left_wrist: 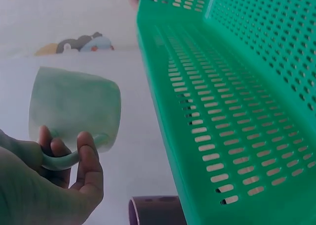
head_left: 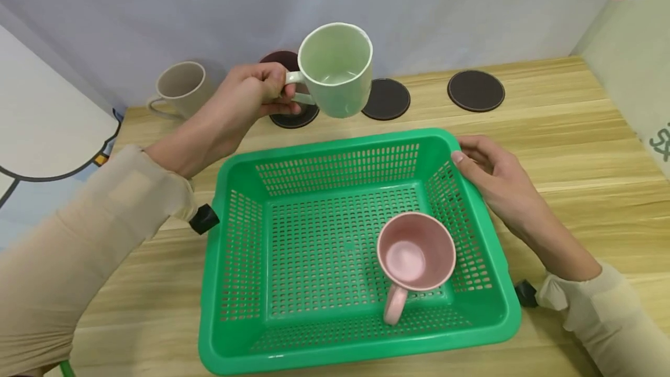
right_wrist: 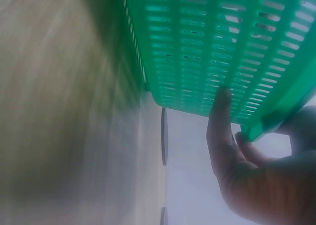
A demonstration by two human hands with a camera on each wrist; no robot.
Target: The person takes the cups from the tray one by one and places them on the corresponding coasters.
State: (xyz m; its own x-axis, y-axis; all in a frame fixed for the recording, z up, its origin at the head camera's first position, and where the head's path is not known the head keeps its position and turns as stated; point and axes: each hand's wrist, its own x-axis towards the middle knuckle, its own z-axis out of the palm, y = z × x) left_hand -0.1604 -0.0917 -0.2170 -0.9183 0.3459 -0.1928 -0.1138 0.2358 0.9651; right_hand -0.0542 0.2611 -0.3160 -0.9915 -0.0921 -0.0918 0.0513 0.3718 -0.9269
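Note:
My left hand [head_left: 248,95] pinches the handle of a pale green mug [head_left: 340,98], which hangs upright in the air beyond the basket's far rim. In the left wrist view, fingers and thumb curl round that mug's handle [left_wrist: 61,161]. Below sits a green plastic basket [head_left: 314,359] with slotted walls. Over its far right corner my right hand [head_left: 497,179] grips the rim, thumb on top and fingers outside. The right wrist view shows fingers against the slotted outer wall [right_wrist: 192,62]. Inside the basket, on the right, a pink mug [head_left: 419,226] stands with its handle toward me.
At the back left stands a beige mug [head_left: 182,83]. A dark maroon mug [head_left: 280,58], partly hidden by my left hand, stands on a dark round coaster [head_left: 294,121]. Two more coasters, one central [head_left: 387,99] and one farther right [head_left: 476,91], lie along the back wall.

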